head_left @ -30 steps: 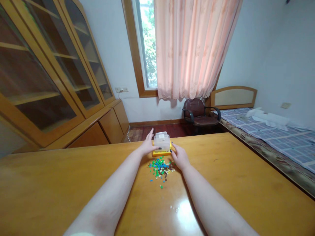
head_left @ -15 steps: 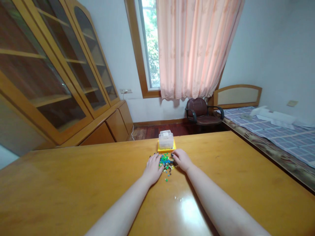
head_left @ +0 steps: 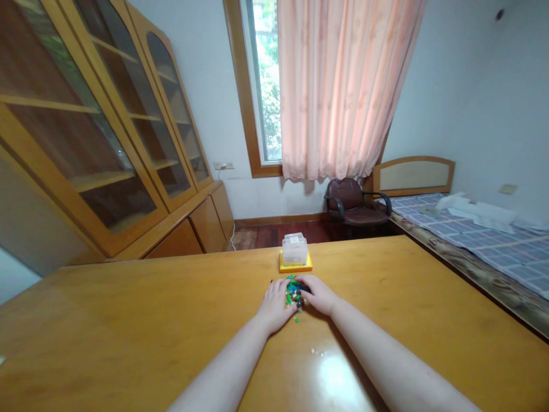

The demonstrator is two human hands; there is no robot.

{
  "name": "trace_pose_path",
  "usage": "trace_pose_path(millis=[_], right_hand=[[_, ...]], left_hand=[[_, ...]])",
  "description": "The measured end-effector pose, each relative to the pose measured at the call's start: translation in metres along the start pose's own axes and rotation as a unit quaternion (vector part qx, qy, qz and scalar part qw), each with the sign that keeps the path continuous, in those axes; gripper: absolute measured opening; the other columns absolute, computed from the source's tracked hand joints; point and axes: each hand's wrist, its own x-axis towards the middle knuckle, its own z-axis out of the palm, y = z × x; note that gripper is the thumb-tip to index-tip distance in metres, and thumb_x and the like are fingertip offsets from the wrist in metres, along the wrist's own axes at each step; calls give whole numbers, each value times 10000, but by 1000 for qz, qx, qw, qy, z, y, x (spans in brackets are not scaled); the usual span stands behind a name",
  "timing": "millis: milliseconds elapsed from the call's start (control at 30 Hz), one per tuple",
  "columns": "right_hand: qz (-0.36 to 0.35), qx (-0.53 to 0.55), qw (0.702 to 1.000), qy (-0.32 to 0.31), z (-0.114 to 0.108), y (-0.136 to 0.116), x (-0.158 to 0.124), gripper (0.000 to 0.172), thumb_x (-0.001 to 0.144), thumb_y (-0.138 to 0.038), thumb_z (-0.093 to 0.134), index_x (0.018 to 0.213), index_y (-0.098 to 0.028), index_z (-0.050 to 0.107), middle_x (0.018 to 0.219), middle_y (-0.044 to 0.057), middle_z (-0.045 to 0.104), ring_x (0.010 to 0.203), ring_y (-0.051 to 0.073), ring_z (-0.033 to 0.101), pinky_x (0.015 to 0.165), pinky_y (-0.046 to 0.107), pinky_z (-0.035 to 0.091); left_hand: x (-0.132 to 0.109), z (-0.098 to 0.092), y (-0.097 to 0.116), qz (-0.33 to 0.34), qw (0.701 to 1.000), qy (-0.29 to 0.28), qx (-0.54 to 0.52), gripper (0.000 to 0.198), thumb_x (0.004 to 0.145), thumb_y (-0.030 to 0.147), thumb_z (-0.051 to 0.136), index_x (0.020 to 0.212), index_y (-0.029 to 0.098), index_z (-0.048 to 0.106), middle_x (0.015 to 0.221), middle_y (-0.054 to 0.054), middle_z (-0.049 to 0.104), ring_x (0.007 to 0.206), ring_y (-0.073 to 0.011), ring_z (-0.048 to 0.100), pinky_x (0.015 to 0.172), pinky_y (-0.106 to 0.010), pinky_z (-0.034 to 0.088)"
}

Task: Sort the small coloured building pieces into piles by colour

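A small heap of tiny coloured bricks (head_left: 294,291), green, blue, brown and white, lies on the wooden table (head_left: 128,320). My left hand (head_left: 274,301) and my right hand (head_left: 319,294) lie cupped on either side of the heap, pressing it together, fingers curved against the bricks. Just beyond the heap a clear plastic box (head_left: 294,250) stands on a yellow baseplate (head_left: 295,265), touched by neither hand.
A glass-fronted wooden cabinet (head_left: 86,131) runs along the left wall. Beyond the table stand a brown armchair (head_left: 351,203), a window with a pink curtain (head_left: 338,86), and a bed (head_left: 484,229) at the right.
Both hands came back from the box on the baseplate to the loose bricks and closed in, gathering the scattered bricks into a tighter heap.
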Motion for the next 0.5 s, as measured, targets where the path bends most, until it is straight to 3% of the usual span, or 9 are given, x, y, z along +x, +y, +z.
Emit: trace_pose_path(millis=[167, 300, 367, 500], right_hand=[[118, 22, 988, 103, 14, -4, -6, 414, 824, -283, 509, 1213, -156, 568, 1263, 142, 575, 1178, 273, 510, 1039, 451, 333], [126, 124, 975, 135, 24, -8, -3, 395, 827, -319, 493, 1182, -175, 588, 1200, 121, 619, 1109, 253, 567, 999, 437, 387], [123, 180, 958, 185, 25, -5, -4, 389, 827, -345, 481, 1159, -178, 595, 1182, 113, 627, 1104, 241, 572, 987, 419, 405], [183, 181, 930, 263, 23, 5, -5, 394, 825, -404, 461, 1083, -158, 627, 1130, 123, 646, 1078, 249, 581, 965, 409, 418]], left_hand=[[7, 1, 6, -11, 998, -58, 29, 915, 709, 538, 593, 1448, 137, 232, 1530, -154, 198, 1411, -297, 165, 1150, -453, 148], [15, 4, 10, 10, 997, -59, 41, 851, 737, 532, 564, 1434, 137, 278, 1514, -149, 254, 1400, -293, 208, 1148, -449, 175], [15, 4, 9, 23, 998, -51, 41, 794, 756, 504, 552, 1428, 159, 305, 1510, -130, 274, 1393, -282, 233, 1148, -436, 186], [15, 5, 7, 26, 997, -61, 44, 861, 725, 571, 576, 1441, 188, 289, 1535, -121, 205, 1412, -299, 167, 1151, -459, 159]])
